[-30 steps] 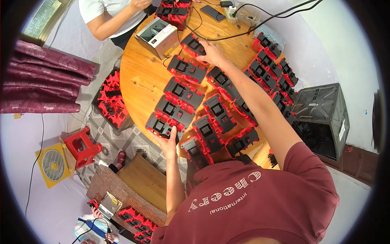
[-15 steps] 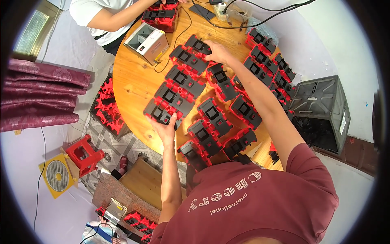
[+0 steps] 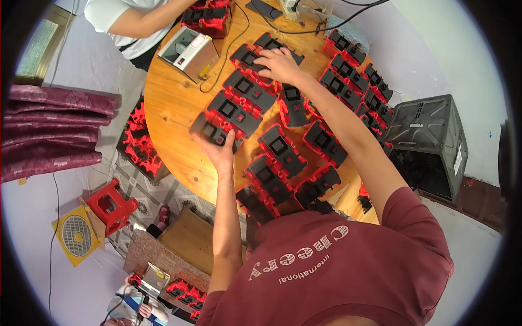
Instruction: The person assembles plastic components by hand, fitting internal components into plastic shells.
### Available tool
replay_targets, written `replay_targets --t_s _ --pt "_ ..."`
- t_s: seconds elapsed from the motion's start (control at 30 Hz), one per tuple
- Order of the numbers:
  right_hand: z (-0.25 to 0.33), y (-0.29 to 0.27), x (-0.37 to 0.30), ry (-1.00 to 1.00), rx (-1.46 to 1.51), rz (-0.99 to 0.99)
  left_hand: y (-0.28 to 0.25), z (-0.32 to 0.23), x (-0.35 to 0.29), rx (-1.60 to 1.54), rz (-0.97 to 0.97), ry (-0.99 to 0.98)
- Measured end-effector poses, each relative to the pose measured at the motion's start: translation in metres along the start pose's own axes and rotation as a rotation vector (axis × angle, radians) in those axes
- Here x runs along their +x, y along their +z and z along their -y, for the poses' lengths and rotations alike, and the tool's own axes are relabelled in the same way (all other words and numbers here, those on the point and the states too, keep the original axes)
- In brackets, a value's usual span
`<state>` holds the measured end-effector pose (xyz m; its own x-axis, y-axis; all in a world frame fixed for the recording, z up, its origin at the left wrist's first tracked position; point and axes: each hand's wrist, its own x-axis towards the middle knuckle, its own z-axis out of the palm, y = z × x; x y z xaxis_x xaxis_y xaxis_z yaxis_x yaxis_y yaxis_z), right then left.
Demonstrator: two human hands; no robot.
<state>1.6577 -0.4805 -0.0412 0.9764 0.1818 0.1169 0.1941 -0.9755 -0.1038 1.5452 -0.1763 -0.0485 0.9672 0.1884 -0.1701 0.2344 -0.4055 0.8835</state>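
Note:
A slanting row of several red plastic housings with black tops (image 3: 249, 90) lies on the round wooden table (image 3: 168, 130). My left hand (image 3: 220, 156) grips the nearest housing (image 3: 211, 130) of that row, thumb on its top edge and fingers partly hidden at its side. Toward the row's far end, my right hand (image 3: 280, 66) rests palm down, its fingers spread over the second housing from that end (image 3: 247, 58). The farthest housing (image 3: 267, 41) sits just beyond those fingers. More such housings (image 3: 281, 149) stand to the right of the row, under and beside my right forearm.
A white box-shaped device (image 3: 190, 53) with a cable stands at the table's far left. Beyond it, a person in white (image 3: 130, 27) works by more housings. A dark crate (image 3: 427, 146) lies at the right. Red parts fill a floor bin (image 3: 142, 144); a red stool (image 3: 111, 206) stands nearby.
My right hand has shifted from the far-end housing onto the one before it, its fingers now spread across the top. My left hand stays on the nearest housing. The whole view has moved slightly.

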Motion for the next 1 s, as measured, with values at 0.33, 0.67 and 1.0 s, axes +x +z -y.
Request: replay_targets --t_s 0.33,0.67,1.0 --pt "0.074 -0.08 -0.123 0.503 0.279 -0.154 -0.074 0.029 -0.079 0.211 0.091 -0.012" --pt "0.184 -0.05 -0.264 0.389 0.481 0.18 -0.078 0.061 -0.176 -0.278 0.308 -0.298" --pt "0.227 -0.041 -0.28 0.372 0.587 0.204 -0.111 0.087 -0.2 -0.557 0.108 -0.498"
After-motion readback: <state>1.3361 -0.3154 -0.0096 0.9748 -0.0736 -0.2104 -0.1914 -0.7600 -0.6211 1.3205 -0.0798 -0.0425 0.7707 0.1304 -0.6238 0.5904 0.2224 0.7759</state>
